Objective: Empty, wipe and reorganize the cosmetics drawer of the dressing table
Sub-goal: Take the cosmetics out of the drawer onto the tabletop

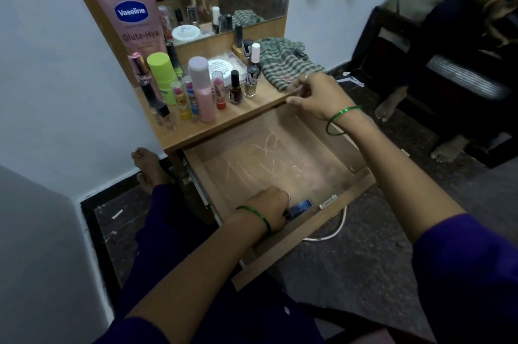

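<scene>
The drawer (280,164) of the dressing table is pulled out, and almost everything is already out of it. Its wooden bottom shows bare, with pale smears of dust or powder, so I think the wiping is not done yet.

The cosmetics now stand in a crowd on the table top (224,122): the big pink Vaseline tube (131,15), a lime-green capped bottle (162,74), a pink spray bottle (202,88), a dark nail polish (234,88), a round white cream jar (221,66). A checked cloth (286,63) lies just beside them on the right, ready for the wiping, I suppose.

The left hand (269,209) is down in the front corner of the drawer, its fingers curled round a small dark blue packet (300,207). A small white thing (328,202) lies near it, too small to name. The right hand (316,94) is at the edge of the table top with bent fingers; whether it pinches something I cannot tell.

So the emptying is nearly finished; wiping and putting back in order remain.
</scene>
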